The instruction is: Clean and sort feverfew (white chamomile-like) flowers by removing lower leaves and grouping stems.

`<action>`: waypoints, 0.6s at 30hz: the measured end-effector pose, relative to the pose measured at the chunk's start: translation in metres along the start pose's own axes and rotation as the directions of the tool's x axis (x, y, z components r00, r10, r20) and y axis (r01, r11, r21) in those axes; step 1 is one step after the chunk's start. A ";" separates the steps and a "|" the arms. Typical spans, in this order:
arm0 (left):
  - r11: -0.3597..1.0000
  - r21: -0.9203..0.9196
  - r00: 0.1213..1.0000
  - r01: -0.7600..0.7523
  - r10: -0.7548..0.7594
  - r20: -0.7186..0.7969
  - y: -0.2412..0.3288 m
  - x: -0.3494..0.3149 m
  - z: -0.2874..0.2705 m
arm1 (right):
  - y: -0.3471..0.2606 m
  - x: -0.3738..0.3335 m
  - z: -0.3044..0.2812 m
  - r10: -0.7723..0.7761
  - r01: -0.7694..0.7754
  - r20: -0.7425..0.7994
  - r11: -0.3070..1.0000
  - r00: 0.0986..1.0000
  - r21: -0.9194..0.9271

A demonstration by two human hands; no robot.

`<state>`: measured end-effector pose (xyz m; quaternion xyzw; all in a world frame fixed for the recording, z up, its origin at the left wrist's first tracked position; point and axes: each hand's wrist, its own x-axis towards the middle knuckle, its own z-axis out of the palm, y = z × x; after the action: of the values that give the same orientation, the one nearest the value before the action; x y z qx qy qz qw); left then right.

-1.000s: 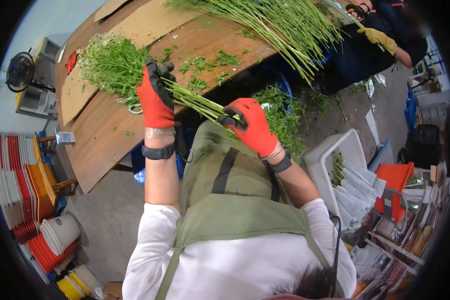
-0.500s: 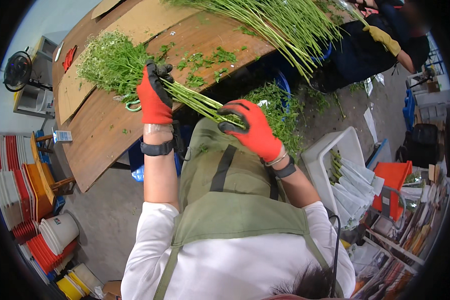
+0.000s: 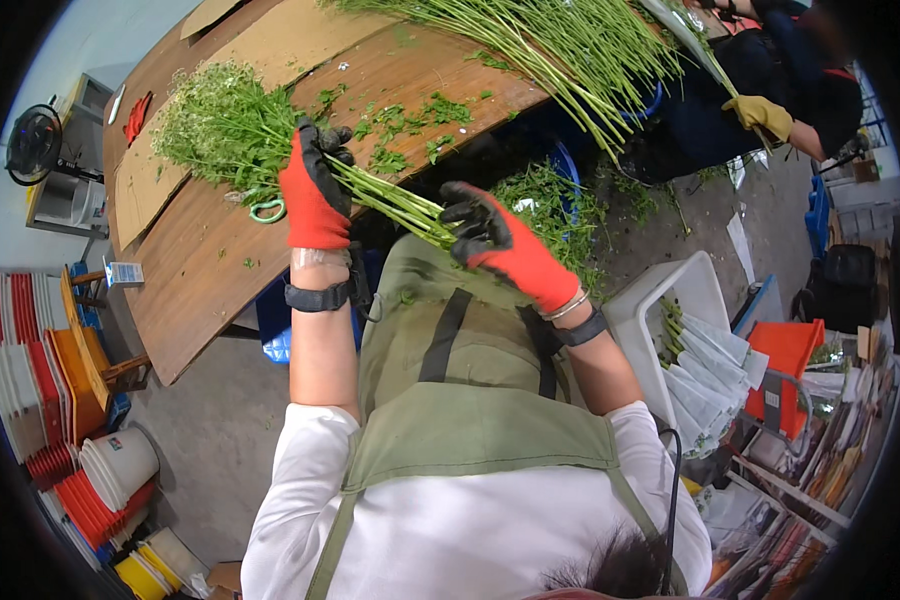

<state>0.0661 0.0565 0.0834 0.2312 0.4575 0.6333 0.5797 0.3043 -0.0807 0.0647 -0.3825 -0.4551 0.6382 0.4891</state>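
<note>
My left hand (image 3: 317,190), in a red glove with black palm and fingers, is closed round the stems of a bunch of green stalks with small pale flowers (image 3: 225,135). The leafy flower heads lie out over the table's left part, and the bare stems slant down to the right toward my lap. My right hand (image 3: 510,245), gloved alike, is at the cut ends of those stems with its fingers spread and slightly bent. Its palm side faces the stem ends; whether it touches them is hard to tell. Green-handled scissors (image 3: 267,211) lie beside the bunch.
A wooden table (image 3: 195,290) bears cardboard, leaf scraps and a large pile of long green stems (image 3: 540,50). Cut greenery (image 3: 560,230) heaps below the table edge. At right stands a white tub (image 3: 625,310) with wrapped bunches (image 3: 705,375). A co-worker's yellow-gloved hand (image 3: 760,117) holds a wrapped bunch.
My right hand has loosened from the stems, spreading its fingers and shifting slightly right. My left hand still grips the bunch. The co-worker's gloved hand has moved down, and a wrapped bunch now shows in it.
</note>
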 end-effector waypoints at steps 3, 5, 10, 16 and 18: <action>1.000 -0.007 0.996 0.012 -0.011 0.090 0.000 -0.011 0.013 | 0.027 0.000 0.007 0.069 -0.062 -0.008 0.829 0.998 -0.555; 0.997 -0.039 0.994 -0.061 0.064 0.086 0.009 0.003 0.001 | 0.023 -0.014 0.002 0.083 -0.037 0.031 0.702 0.996 -0.711; 0.951 0.050 0.939 -0.305 0.309 -0.147 0.049 0.055 -0.050 | 0.055 -0.065 -0.078 -0.002 0.029 0.031 0.402 1.000 -0.915; 0.998 -0.055 0.998 -0.003 0.007 0.068 -0.001 0.042 -0.038 | 0.012 -0.041 -0.025 -0.328 0.030 -0.144 0.472 0.934 -0.881; 0.996 0.042 0.974 0.080 -0.087 0.208 0.003 0.001 0.005 | 0.017 -0.033 -0.022 -0.398 0.026 -0.172 0.446 0.901 -0.895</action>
<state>0.0681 0.0593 0.0877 0.2868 0.4137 0.5729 0.6468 0.3281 -0.1101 0.0438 -0.6254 -0.6638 0.1657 0.3752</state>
